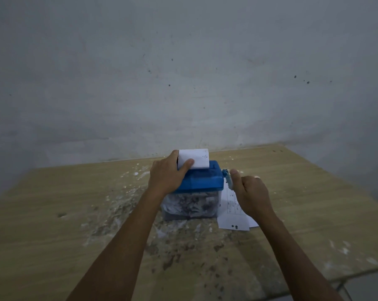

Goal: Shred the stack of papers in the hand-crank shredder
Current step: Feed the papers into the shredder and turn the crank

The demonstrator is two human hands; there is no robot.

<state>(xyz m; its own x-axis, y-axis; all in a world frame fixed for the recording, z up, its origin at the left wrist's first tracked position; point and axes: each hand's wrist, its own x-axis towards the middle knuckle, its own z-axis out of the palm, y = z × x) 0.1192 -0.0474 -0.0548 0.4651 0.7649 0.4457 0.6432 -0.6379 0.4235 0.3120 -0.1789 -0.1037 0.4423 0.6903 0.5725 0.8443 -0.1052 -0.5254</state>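
Observation:
A hand-crank shredder with a blue top (pixel 205 179) and a clear bin (pixel 190 206) full of paper shreds stands mid-table. A folded white sheet (pixel 195 160) sticks upright out of its slot. My left hand (pixel 167 175) rests on the shredder's left side and pinches the sheet's left edge, thumb across its front. My right hand (pixel 252 193) grips the crank handle (pixel 227 178) on the shredder's right side, thumb up. A few printed papers (pixel 233 216) lie flat on the table to the right of the bin, partly under my right wrist.
The wooden table (pixel 75 213) is worn and littered with white scraps and dark marks around and in front of the shredder. A grey wall (pixel 183 83) stands right behind the table. The table's right edge drops to a tiled floor (pixel 366 285).

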